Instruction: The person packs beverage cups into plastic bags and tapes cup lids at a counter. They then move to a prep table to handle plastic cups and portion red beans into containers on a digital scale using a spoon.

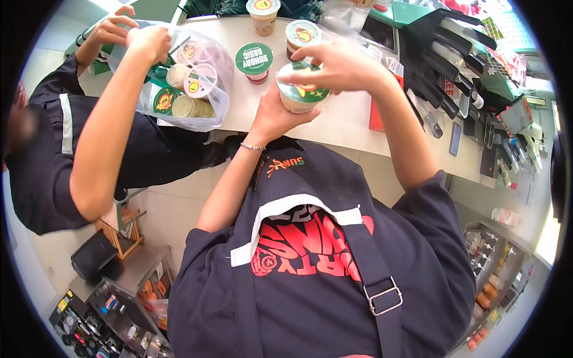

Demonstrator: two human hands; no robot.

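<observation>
My left hand (277,116) is wrapped round the lower side of a tub (298,98) with a green and white lid, just above the counter (239,104). Over the same tub, my right hand (334,65) has its fingers spread across and touching the lid. Left of it stands a tub (253,61) with a green lid and red contents. Behind stand two more lidded tubs, one brown (301,37) and one beige (263,17).
At the left, a co-worker's hands (140,37) are at a clear plastic bag (218,98) full of tubs. A red item (377,116) lies right of my hands, beside black holders (439,65) and a phone (455,139). Shelves (501,262) stand lower right.
</observation>
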